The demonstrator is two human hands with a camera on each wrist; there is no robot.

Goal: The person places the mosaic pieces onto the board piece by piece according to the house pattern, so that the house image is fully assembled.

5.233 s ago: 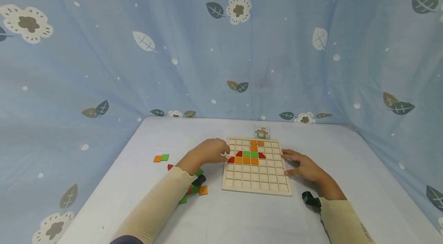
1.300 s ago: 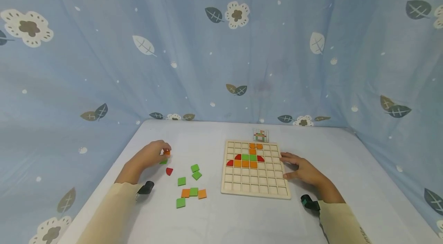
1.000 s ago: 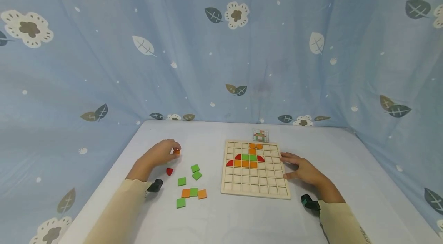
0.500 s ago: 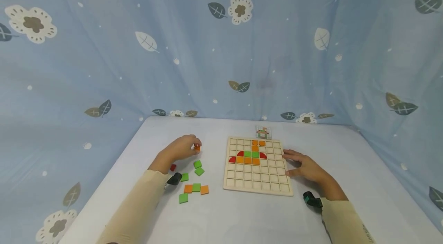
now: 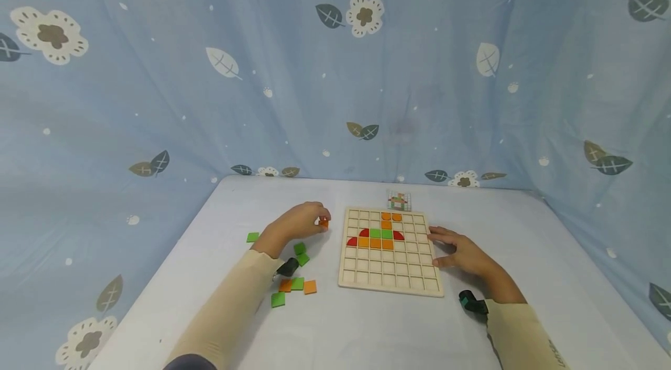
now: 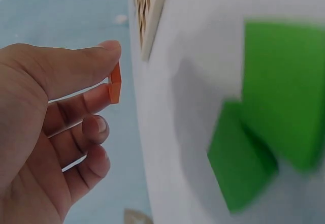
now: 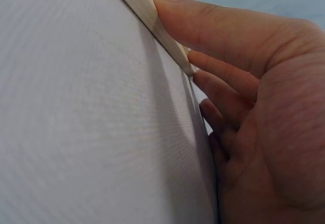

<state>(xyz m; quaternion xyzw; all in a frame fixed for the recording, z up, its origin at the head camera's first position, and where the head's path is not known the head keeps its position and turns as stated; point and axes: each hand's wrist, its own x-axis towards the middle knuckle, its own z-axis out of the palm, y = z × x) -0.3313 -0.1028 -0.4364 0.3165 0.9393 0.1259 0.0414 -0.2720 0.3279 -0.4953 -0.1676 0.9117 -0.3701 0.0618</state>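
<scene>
My left hand [image 5: 300, 222] pinches an orange tile [image 5: 324, 224] between thumb and index finger, just left of the board and above the table. In the left wrist view, the tile [image 6: 116, 87] appears edge-on, the other fingers bent below it. The wooden grid board [image 5: 368, 278] bears a pattern of orange, green and red tiles in its upper half, some square, some rounded. At its right edge rests my right hand [image 5: 463, 253], fingers spread and loosely bent. The right wrist view has its thumb and fingertips touching the board's side [image 7: 147, 21].
Loose green tiles [image 5: 303, 259] lie below my left hand, partly behind the wrist camera [image 5: 288, 267]. Nearer are an orange tile [image 5: 310, 287] and a green tile [image 5: 278, 299]. Another green tile [image 5: 253, 237] lies farther left. Behind the board is a small pattern card [image 5: 399, 201].
My left hand has picked up the orange tile at the table's left and carried it rightward toward the board. The red tile is now hidden by the left arm. My right hand stays put.
</scene>
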